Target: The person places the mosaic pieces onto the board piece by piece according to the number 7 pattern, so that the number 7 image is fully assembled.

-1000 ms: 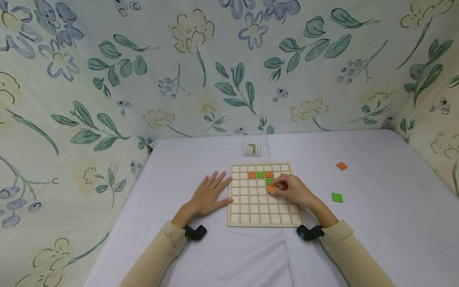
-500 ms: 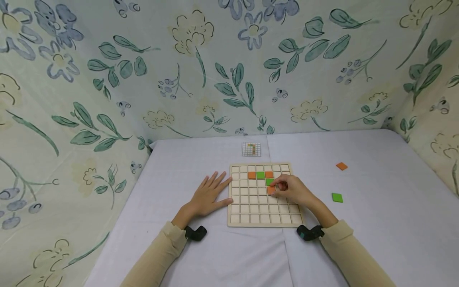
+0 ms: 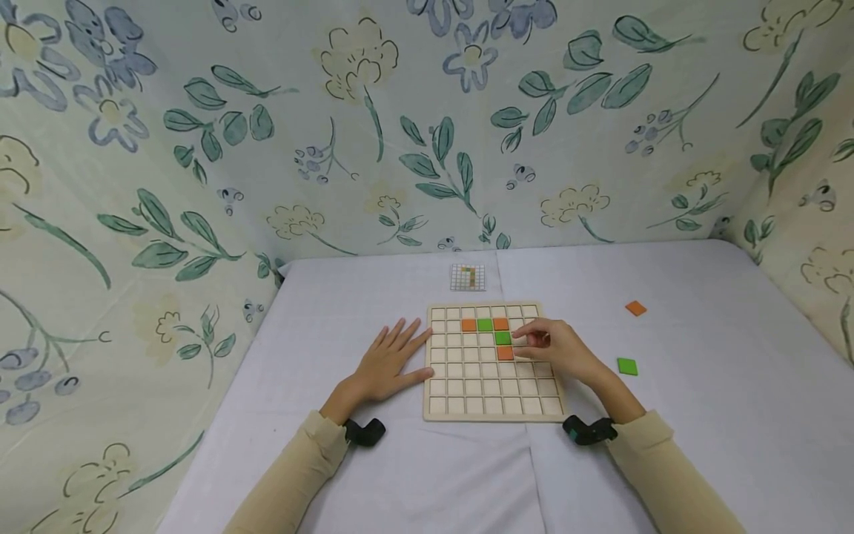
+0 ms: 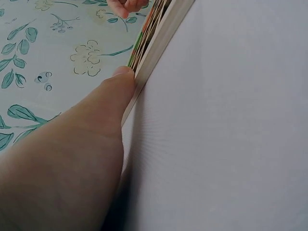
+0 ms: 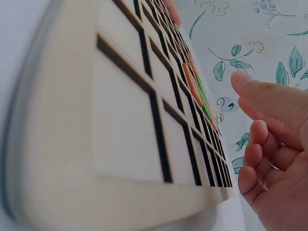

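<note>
We see the left hand (image 3: 385,368) with fingers spread, touching the board (image 3: 494,418); the right hand (image 3: 559,350), loosely curled, gripping nothing, is just beside the board's lowest orange tile (image 3: 505,353).

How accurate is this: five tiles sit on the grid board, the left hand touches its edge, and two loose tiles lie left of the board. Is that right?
Not quite: the head view shows the loose orange tile and loose green tile right of the grid board. The five tiles on it and the left hand touching its edge are correct.
</note>
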The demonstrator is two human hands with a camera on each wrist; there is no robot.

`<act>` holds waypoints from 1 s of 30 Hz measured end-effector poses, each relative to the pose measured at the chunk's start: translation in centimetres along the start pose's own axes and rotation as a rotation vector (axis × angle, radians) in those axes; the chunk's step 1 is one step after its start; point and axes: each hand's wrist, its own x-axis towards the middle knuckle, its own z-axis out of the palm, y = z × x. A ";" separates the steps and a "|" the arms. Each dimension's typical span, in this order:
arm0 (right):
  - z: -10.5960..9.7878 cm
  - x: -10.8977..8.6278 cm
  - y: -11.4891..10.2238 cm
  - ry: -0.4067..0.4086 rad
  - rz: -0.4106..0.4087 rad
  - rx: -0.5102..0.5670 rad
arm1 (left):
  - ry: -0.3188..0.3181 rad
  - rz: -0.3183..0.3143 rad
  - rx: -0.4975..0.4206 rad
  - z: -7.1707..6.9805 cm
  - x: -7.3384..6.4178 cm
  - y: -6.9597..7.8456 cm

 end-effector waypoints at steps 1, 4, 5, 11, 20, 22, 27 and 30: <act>-0.2 -0.1 0.0 0.005 0.003 -0.001 | 0.002 0.002 -0.003 0.0 0.0 0.0; -1.0 -0.5 0.2 0.023 0.008 -0.020 | 0.007 0.008 -0.017 -0.2 0.0 0.1; -1.2 -0.7 0.2 0.031 0.007 -0.020 | 0.009 0.010 -0.022 -0.2 -0.1 0.1; -2.9 -1.9 0.8 0.080 -0.019 -0.060 | 0.013 0.016 -0.024 -0.2 -0.1 0.1; -5.3 -4.2 1.5 0.155 0.021 -0.111 | -0.005 0.006 -0.011 -0.3 0.0 0.0; -5.8 -4.8 1.8 0.172 0.028 -0.119 | -0.014 0.001 -0.012 -0.3 0.0 0.0; -6.8 -6.2 2.6 0.208 0.050 -0.129 | -0.013 0.002 -0.013 -0.3 0.0 0.1; -7.2 -6.9 3.1 0.232 0.065 -0.143 | -0.018 -0.002 -0.005 -0.4 0.0 0.1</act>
